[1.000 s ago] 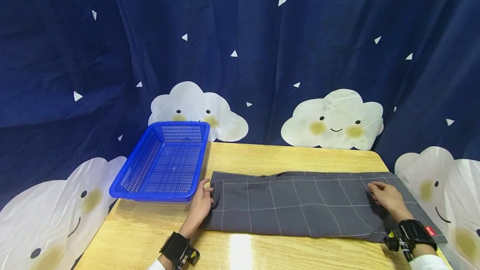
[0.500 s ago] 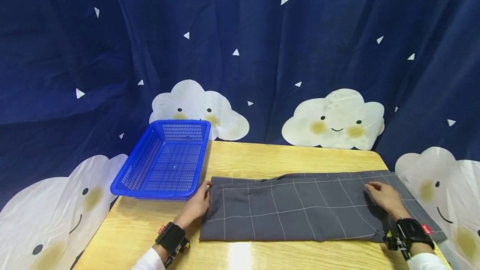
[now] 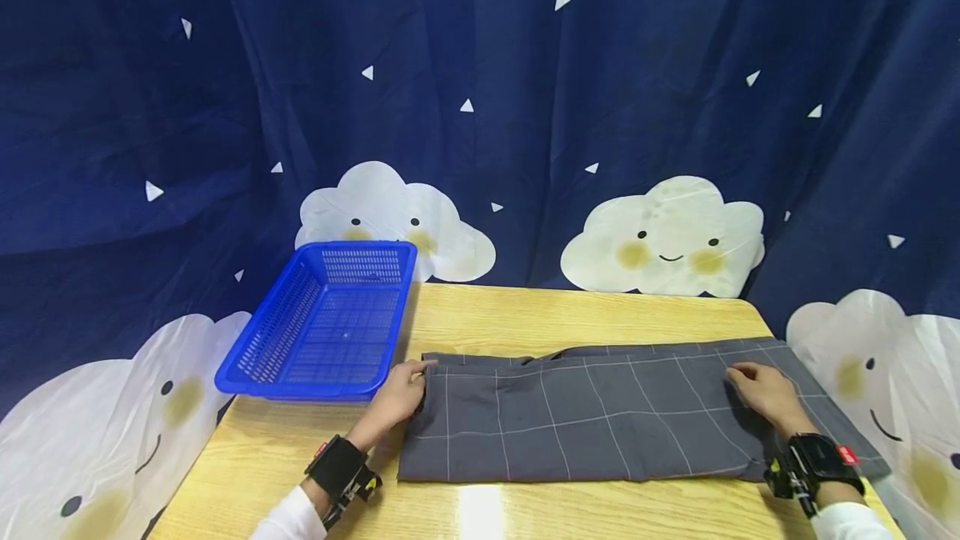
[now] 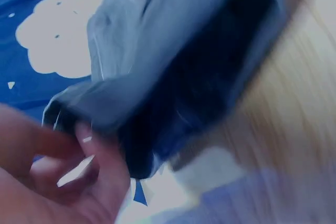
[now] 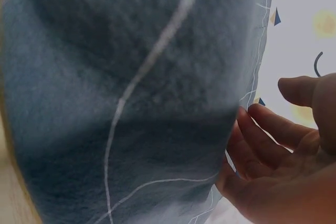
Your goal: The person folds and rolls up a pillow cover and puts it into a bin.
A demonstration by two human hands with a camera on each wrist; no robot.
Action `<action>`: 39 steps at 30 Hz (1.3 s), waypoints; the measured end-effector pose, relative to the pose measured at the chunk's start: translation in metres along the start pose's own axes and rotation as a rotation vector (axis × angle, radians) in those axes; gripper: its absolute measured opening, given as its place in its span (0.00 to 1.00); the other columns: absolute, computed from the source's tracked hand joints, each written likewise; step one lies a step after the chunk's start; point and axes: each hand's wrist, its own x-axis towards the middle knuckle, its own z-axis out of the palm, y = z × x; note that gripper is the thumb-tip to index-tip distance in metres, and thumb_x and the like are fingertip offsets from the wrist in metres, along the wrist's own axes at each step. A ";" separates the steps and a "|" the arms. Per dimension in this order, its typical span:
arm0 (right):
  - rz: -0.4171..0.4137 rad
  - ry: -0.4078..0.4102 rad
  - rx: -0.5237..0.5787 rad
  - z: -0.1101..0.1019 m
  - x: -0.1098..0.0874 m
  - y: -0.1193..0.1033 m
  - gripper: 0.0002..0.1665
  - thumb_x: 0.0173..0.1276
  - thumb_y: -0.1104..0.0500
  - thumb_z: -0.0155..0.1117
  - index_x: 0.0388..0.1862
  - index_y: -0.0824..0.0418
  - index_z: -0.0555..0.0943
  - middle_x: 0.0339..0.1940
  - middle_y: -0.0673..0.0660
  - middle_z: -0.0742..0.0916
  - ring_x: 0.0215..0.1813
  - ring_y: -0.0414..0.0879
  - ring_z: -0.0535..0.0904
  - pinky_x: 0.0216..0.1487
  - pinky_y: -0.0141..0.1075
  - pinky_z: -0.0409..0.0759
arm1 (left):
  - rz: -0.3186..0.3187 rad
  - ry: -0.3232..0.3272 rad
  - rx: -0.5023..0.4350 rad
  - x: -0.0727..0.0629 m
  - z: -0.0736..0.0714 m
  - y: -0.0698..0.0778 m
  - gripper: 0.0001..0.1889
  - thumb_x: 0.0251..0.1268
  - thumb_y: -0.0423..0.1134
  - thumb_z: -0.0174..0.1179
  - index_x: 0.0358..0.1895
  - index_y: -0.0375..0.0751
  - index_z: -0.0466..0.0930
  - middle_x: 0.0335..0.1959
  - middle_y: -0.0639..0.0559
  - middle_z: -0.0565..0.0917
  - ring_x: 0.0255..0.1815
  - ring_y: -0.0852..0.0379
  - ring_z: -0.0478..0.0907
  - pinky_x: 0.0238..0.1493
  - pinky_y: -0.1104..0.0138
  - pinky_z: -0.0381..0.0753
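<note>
Grey checked cloth (image 3: 570, 419), lower right: likely light, soft; best pinched by corners. Left hand (image 3: 399, 397): at left edge, grip unclear. Right hand (image 3: 767, 395): fingers loosely parted, touching, ungripping.

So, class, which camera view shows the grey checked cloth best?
The head view: it shows the grey checked cloth nearly whole, partly covered by the right hand. The left wrist view catches only a blurred end by the left hand; the right wrist view, just a close stretch with white lines.
</note>
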 end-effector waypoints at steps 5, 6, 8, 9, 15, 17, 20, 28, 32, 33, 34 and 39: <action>-0.017 0.002 -0.014 0.000 0.001 0.003 0.31 0.70 0.48 0.46 0.53 0.76 0.71 0.50 0.75 0.76 0.49 0.68 0.71 0.41 0.52 0.71 | -0.031 0.128 -0.198 0.006 0.000 0.010 0.24 0.64 0.29 0.43 0.65 0.40 0.65 0.67 0.44 0.63 0.63 0.48 0.63 0.60 0.54 0.63; -0.019 0.000 -0.014 0.000 0.001 0.004 0.31 0.70 0.48 0.46 0.53 0.76 0.71 0.50 0.75 0.76 0.49 0.68 0.71 0.40 0.51 0.71 | -0.048 0.133 -0.252 0.008 0.001 0.010 0.25 0.65 0.29 0.42 0.66 0.39 0.63 0.69 0.46 0.59 0.68 0.48 0.55 0.64 0.53 0.56; -0.023 0.000 -0.014 -0.001 0.001 0.004 0.31 0.70 0.48 0.46 0.53 0.76 0.71 0.50 0.75 0.76 0.49 0.68 0.71 0.40 0.51 0.71 | -0.083 0.123 -0.364 0.011 0.001 0.009 0.26 0.66 0.29 0.43 0.68 0.35 0.58 0.71 0.46 0.54 0.71 0.46 0.48 0.66 0.50 0.52; -0.024 0.001 -0.014 -0.001 0.001 0.004 0.31 0.70 0.48 0.46 0.53 0.76 0.72 0.50 0.75 0.76 0.49 0.68 0.71 0.40 0.51 0.71 | -0.106 0.114 -0.393 0.013 0.002 0.008 0.26 0.66 0.30 0.43 0.68 0.34 0.56 0.72 0.46 0.51 0.71 0.45 0.47 0.66 0.50 0.52; -0.031 0.015 -0.020 0.000 0.000 0.003 0.30 0.69 0.50 0.47 0.52 0.77 0.72 0.49 0.75 0.76 0.48 0.67 0.72 0.41 0.52 0.72 | -0.255 0.022 -0.376 0.019 0.005 0.002 0.32 0.64 0.33 0.42 0.71 0.33 0.45 0.70 0.35 0.49 0.68 0.38 0.51 0.62 0.48 0.59; -0.030 0.018 -0.019 0.000 0.000 0.002 0.30 0.69 0.50 0.48 0.52 0.77 0.72 0.49 0.75 0.76 0.47 0.67 0.73 0.40 0.52 0.72 | -0.258 0.020 -0.322 0.018 0.006 0.000 0.30 0.63 0.33 0.43 0.69 0.34 0.51 0.67 0.34 0.55 0.66 0.38 0.55 0.61 0.47 0.60; -0.037 0.027 -0.016 0.001 -0.002 0.003 0.29 0.68 0.51 0.48 0.52 0.77 0.72 0.49 0.75 0.77 0.47 0.67 0.73 0.40 0.52 0.72 | -0.219 0.018 -0.226 0.020 0.008 -0.001 0.24 0.64 0.35 0.43 0.65 0.35 0.62 0.64 0.35 0.61 0.65 0.40 0.58 0.60 0.48 0.59; -0.064 -0.037 -0.041 0.000 -0.003 0.000 0.31 0.68 0.47 0.48 0.55 0.74 0.71 0.53 0.75 0.74 0.53 0.72 0.67 0.46 0.58 0.67 | -0.091 -0.163 0.400 0.020 0.013 -0.004 0.21 0.68 0.43 0.46 0.61 0.40 0.71 0.69 0.42 0.58 0.66 0.36 0.51 0.58 0.35 0.45; -0.095 -0.080 -0.077 -0.002 -0.004 -0.002 0.30 0.68 0.48 0.49 0.56 0.73 0.72 0.55 0.76 0.73 0.55 0.74 0.65 0.48 0.60 0.66 | -0.053 -0.208 0.684 0.017 0.014 0.001 0.24 0.67 0.48 0.48 0.64 0.42 0.67 0.68 0.44 0.60 0.64 0.35 0.55 0.57 0.38 0.55; -0.103 -0.085 -0.088 -0.002 -0.005 -0.003 0.30 0.68 0.48 0.49 0.55 0.73 0.72 0.55 0.76 0.73 0.55 0.74 0.64 0.49 0.61 0.65 | -0.045 -0.203 0.751 0.017 0.015 0.002 0.25 0.67 0.49 0.48 0.64 0.42 0.67 0.67 0.45 0.61 0.64 0.36 0.56 0.57 0.40 0.58; -0.112 -0.088 -0.099 -0.002 -0.006 -0.003 0.29 0.68 0.49 0.49 0.55 0.73 0.73 0.54 0.76 0.73 0.55 0.74 0.64 0.49 0.61 0.65 | -0.038 -0.188 0.802 0.017 0.015 0.003 0.25 0.67 0.49 0.48 0.63 0.40 0.68 0.66 0.44 0.63 0.62 0.36 0.58 0.55 0.41 0.61; -0.153 -0.088 -0.162 0.001 -0.007 -0.003 0.27 0.66 0.52 0.52 0.51 0.74 0.75 0.52 0.76 0.75 0.54 0.76 0.65 0.49 0.63 0.64 | -0.060 -0.126 1.003 0.018 0.019 0.012 0.25 0.66 0.52 0.47 0.54 0.36 0.76 0.59 0.45 0.70 0.60 0.41 0.62 0.56 0.46 0.63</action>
